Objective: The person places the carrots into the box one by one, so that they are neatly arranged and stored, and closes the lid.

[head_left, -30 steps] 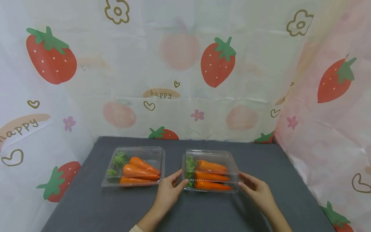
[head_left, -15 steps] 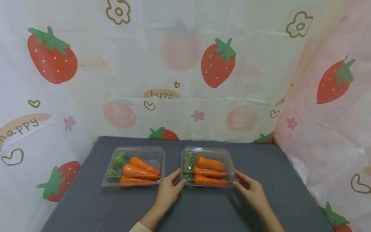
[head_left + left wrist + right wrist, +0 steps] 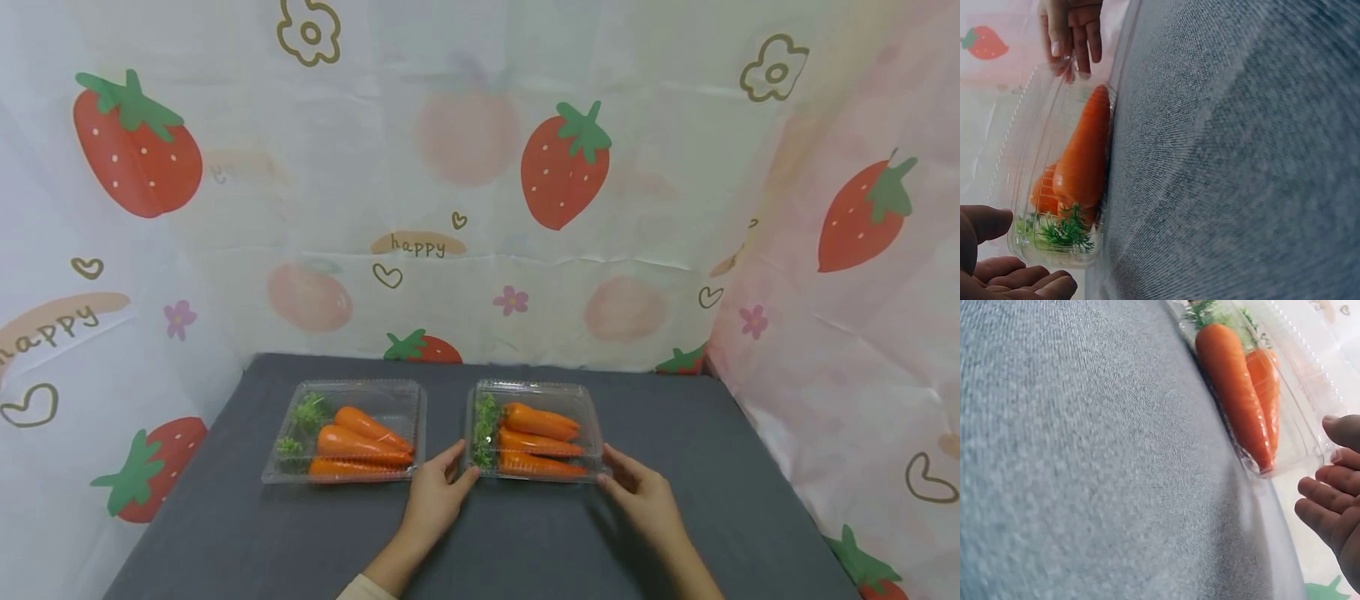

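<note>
A clear plastic clamshell box (image 3: 588,408) with orange carrots (image 3: 540,421) and green tops (image 3: 485,429) lies on the dark grey table between both hands. At its left end is my left hand (image 3: 438,493), with thumb and fingers holding the near corner. The right hand (image 3: 645,496) pinches the near right corner between thumb and fingers, as the right wrist view shows with the hand (image 3: 1341,494) at the box's edge. The lid is down. In the left wrist view the box (image 3: 1029,156) is seen from its side, close to the cloth.
A second clear clamshell box (image 3: 390,398), also with carrots (image 3: 363,446) and green tops, sits to the left. Behind the grey tabletop (image 3: 525,542) hangs a white strawberry-print cloth (image 3: 465,292). A pinkish cloth (image 3: 832,350) borders the right side.
The box between the hands has moved back and slightly left, most of it in the first half second. Both hands went with it, the right one more. The other box stayed put.
</note>
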Motion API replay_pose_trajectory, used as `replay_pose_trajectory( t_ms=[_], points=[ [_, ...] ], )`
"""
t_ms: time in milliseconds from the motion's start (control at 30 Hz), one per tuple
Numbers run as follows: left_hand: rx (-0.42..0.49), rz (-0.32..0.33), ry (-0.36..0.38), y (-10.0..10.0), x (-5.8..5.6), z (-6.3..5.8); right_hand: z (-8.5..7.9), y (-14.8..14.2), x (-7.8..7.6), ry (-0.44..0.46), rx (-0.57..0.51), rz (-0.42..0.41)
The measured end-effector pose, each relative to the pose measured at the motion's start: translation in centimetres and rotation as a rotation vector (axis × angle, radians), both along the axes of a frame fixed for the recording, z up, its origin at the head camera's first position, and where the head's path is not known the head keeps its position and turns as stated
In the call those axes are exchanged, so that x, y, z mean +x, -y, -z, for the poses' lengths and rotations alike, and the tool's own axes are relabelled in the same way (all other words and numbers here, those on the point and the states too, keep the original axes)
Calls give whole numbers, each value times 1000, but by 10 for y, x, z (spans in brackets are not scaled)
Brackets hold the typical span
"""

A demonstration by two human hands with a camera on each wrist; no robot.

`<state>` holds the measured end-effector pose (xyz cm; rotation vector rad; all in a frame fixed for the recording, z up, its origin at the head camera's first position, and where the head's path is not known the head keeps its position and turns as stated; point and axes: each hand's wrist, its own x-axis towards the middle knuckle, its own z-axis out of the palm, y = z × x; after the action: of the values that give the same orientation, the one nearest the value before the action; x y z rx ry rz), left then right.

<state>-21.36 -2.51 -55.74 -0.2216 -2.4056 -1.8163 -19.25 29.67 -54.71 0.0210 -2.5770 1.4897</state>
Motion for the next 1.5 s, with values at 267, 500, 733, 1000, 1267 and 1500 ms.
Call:
replay_pose_trajectory(
  t_ms=[267, 500, 733, 1000, 1267, 1500],
  points=[
    [-8, -6, -1, 0, 0, 3, 3, 1, -1, 47, 11, 7],
    [25, -10, 13, 0, -1, 4, 4, 2, 0, 43, 28, 19],
    [51, -18, 14, 0, -1, 5, 7, 2, 2, 26, 1, 20],
    [55, -53, -3, -1, -1, 7, 9, 2, 4, 40, -61, 75],
    [98, -77, -9, -4, 3, 5, 3, 2, 0, 121, -148, 122],
    [98, -94, 28, -4, 7, 1, -1, 4, -2, 145, -332, 119]
  ],
)
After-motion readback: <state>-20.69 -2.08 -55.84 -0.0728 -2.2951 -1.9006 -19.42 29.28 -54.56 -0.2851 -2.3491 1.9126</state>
